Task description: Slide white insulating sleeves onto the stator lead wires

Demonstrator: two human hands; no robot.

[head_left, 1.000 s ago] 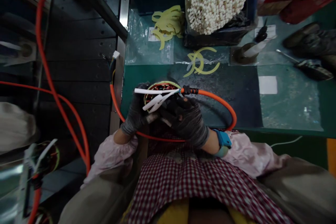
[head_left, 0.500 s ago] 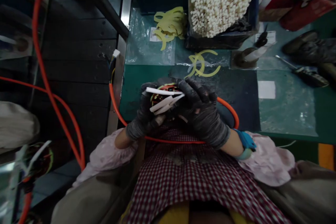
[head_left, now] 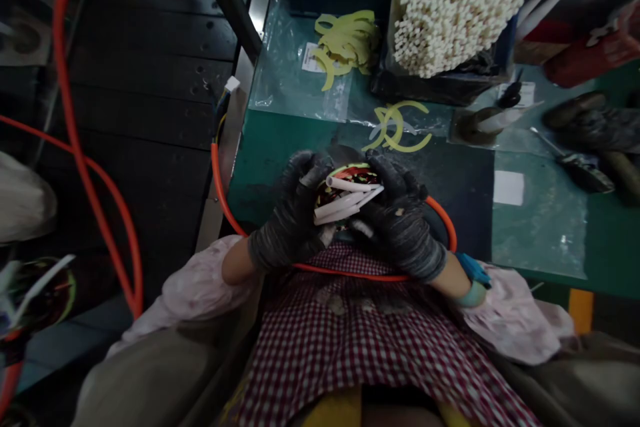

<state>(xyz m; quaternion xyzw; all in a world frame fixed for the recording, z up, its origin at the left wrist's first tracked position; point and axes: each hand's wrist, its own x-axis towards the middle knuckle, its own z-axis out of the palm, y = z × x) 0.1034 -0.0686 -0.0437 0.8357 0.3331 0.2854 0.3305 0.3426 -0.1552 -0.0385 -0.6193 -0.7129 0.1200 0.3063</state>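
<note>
A round motor part (head_left: 350,177) with red and dark windings and yellow-green edging is held between my two gloved hands, close to the apron. White sleeves (head_left: 345,203) stick out across its open face. My left hand (head_left: 295,213) wraps round its left side, fingers curled. My right hand (head_left: 403,220) grips the right side, its fingertips at the rim. An orange cable (head_left: 443,213) curves out beside my right hand and another stretch passes below both wrists. The underside of the part is hidden by the hands.
Yellow curved strips (head_left: 400,127) lie beyond the hands, with a pile of them (head_left: 350,43) on plastic. Behind stands a bin of white tubes (head_left: 450,20). A screwdriver (head_left: 573,163) and brown pot (head_left: 475,127) are at right. Thick orange cables (head_left: 75,133) hang at left.
The view has shifted and tilted. Both hands and the part sit a little further right in view, and the windings show more openly between the hands.
</note>
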